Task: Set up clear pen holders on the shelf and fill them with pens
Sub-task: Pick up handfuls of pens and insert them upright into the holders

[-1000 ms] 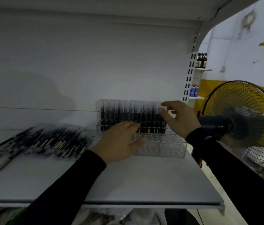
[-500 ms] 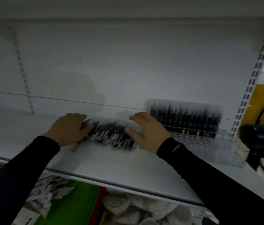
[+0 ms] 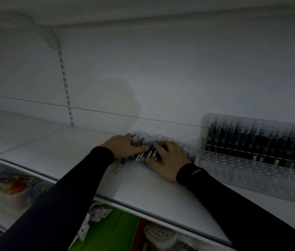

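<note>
Both hands flat-curled on the loose pen pile (image 3: 147,150), left hand (image 3: 125,147) at its left end, right hand (image 3: 168,160) at its right. Neither visibly grips yet. Clear holder (image 3: 252,171) sits just right; right hand nearer.

No text, label, brand or number can be read anywhere in the frame; the pens (image 3: 148,151) at centre are blurred, and the packages (image 3: 96,220) at lower left show no legible print.

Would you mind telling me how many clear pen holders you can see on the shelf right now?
1. The clear pen holder stands at the shelf's right end, its back row filled with pens. The frame cuts off its right side, so another could be hidden there.
</note>
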`<state>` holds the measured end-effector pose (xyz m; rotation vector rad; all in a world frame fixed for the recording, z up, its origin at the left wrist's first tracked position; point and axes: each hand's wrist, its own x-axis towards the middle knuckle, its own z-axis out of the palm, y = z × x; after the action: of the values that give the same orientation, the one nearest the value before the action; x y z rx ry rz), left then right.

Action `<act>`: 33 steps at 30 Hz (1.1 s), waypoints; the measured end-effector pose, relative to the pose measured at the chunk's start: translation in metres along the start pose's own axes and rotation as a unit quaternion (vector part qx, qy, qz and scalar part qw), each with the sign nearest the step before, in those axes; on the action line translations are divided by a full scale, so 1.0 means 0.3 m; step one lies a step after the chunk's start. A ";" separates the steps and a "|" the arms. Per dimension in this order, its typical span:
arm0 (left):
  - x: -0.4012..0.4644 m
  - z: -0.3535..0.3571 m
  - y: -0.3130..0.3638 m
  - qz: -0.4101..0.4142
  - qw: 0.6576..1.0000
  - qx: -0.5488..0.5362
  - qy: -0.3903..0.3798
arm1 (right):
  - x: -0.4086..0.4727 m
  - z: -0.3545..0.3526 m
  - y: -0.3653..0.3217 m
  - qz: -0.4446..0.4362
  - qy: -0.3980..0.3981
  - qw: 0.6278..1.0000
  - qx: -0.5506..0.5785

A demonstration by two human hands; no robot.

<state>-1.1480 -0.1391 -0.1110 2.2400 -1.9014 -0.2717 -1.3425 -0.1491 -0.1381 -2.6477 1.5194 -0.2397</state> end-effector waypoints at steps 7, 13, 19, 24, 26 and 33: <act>0.015 -0.017 -0.017 -0.012 0.998 -0.064 0.004 | -0.010 0.004 0.002 -0.005 -0.008 1.000 0.016; 0.027 -0.022 -0.019 -0.021 0.999 -0.049 0.002 | -0.013 0.002 0.001 -0.006 -0.014 1.000 0.025; 0.037 -0.027 -0.030 -0.007 0.992 -0.129 0.012 | -0.011 0.002 0.004 -0.008 -0.020 0.999 0.027; 0.039 -0.036 -0.052 -0.028 0.986 -0.162 0.022 | -0.013 0.003 0.004 -0.009 -0.014 0.999 0.034; 0.033 -0.038 -0.056 -0.035 0.983 -0.178 0.024 | -0.013 0.000 0.004 -0.008 -0.013 0.999 0.042; -0.004 -0.046 -0.071 -0.042 0.972 -0.231 0.030 | -0.002 0.012 0.006 -0.005 0.034 0.997 0.070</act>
<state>-1.1244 -0.1341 -0.1033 1.9871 -1.5188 -0.5856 -1.3436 -0.1495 -0.1419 -2.5637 1.4498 -0.4264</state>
